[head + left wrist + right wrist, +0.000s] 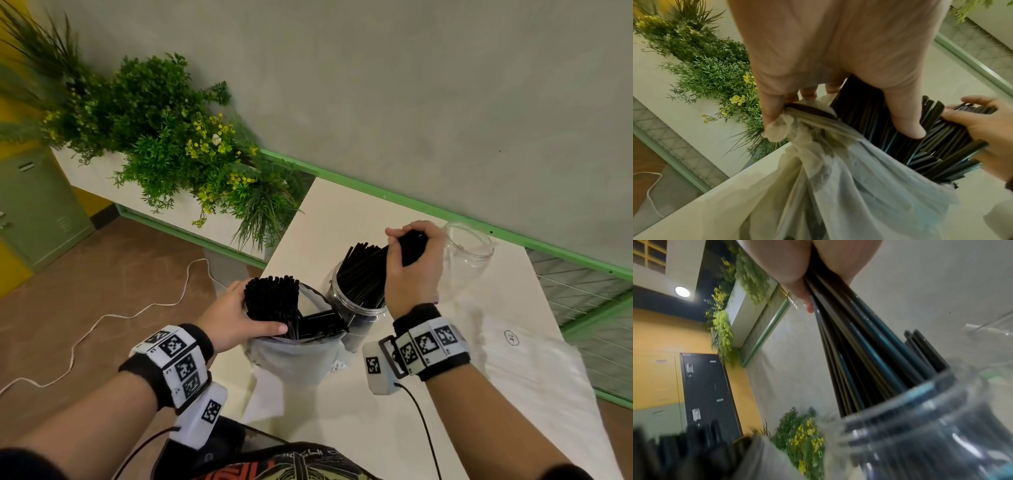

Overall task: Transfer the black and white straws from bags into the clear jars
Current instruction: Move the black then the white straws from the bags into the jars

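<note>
The left hand (236,313) grips the bag (294,359) and the upright black straws (272,298) in it, thumb across the bundle, just left of the jar (356,308). The right hand (412,263), fingers curled, holds a second bundle (364,270) whose lower ends sit in that jar. Behind the jar, to its right, lies an empty jar (471,253), seemingly on its side, and right of it a white sheet (534,370) bears a small circled mark (511,337), too small to read.

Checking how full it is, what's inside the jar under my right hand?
Black straws stand leaning in the jar; the right hand grips a bunch there. The bottom is hidden.
</note>
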Motion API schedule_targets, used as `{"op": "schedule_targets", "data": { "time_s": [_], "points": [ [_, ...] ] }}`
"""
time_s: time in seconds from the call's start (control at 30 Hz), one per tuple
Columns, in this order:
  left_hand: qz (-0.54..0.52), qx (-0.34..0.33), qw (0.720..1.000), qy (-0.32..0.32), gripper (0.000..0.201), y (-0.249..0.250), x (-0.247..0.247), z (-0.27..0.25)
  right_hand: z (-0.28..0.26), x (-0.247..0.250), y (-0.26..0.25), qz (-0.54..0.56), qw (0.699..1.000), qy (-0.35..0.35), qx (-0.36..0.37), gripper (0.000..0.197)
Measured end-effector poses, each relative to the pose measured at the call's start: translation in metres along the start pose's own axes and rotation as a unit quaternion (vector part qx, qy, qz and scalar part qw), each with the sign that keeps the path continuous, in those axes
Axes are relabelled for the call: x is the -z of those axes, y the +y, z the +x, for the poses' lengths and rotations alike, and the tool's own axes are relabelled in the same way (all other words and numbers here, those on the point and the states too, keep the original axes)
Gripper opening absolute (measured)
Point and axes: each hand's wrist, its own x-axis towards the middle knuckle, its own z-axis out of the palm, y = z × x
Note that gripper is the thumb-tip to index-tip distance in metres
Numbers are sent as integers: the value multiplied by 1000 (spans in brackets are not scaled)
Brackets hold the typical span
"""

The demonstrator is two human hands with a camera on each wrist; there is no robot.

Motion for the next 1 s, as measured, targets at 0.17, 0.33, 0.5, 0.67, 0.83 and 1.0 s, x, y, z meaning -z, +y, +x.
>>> {"op": "schedule_targets", "data": {
  "time_s": [0.17,0.33,0.5,0.67,0.83,1.0],
  "points": [
    [-10,0,1000,-1,89,-2,1,3,-13,-6,24,-77,989,-125,-34,26],
    [-10,-1,1000,0,88,-3,2,5,-12,-1,39,-173,929,-327,-30,21],
    [-4,-4,1000,1,89,-3,3,7,-4,4,35,-221,889,-400,-19,23],
    [-18,-3,1000,6,88,-7,3,9,9,13,30,-310,823,-473,-55,35],
    [-25,-4,1000,4,87,-9,3,9,17,19,24,-306,859,-406,-55,44],
    [-22,-5,1000,3,87,-9,4,10,19,26,27,-353,863,-358,49,42]
  ]
}}
